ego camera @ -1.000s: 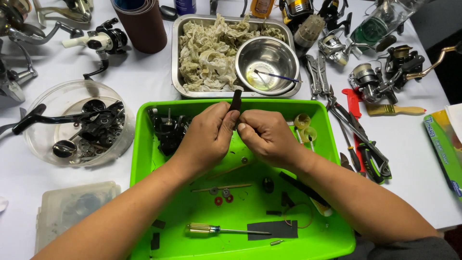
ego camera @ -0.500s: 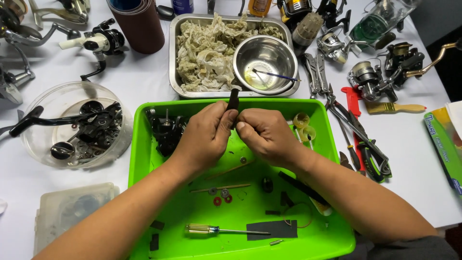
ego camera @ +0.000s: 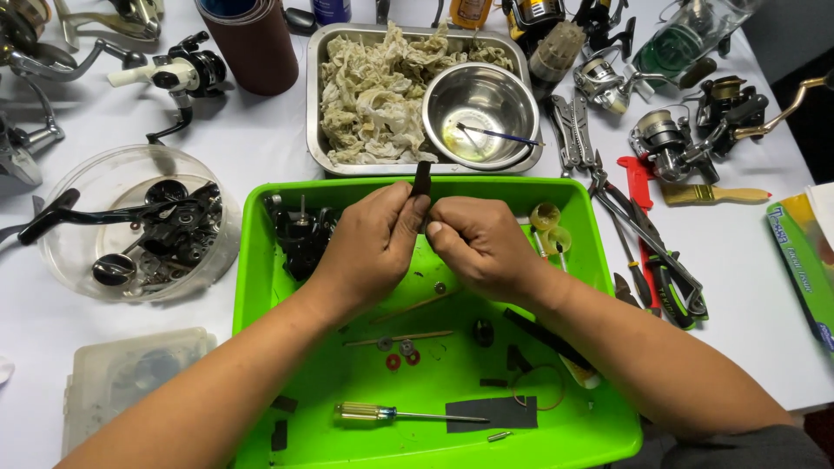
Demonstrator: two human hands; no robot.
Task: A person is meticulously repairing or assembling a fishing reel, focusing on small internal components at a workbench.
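Above the green tray point(ego camera: 261, 260), the left hand point(ego camera: 373, 243) pinches a dark strip point(ego camera: 421, 181), which sticks up past its fingertips. The right hand point(ego camera: 482, 247) is curled shut beside it, touching the strip's lower end.

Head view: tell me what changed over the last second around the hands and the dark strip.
Almost nothing moved. The left hand and right hand stay together over the green tray, still pinching the small dark strip that stands up between their fingers; at most it shifted slightly. The screwdriver, the steel bowl and the black reel parts lie as before.
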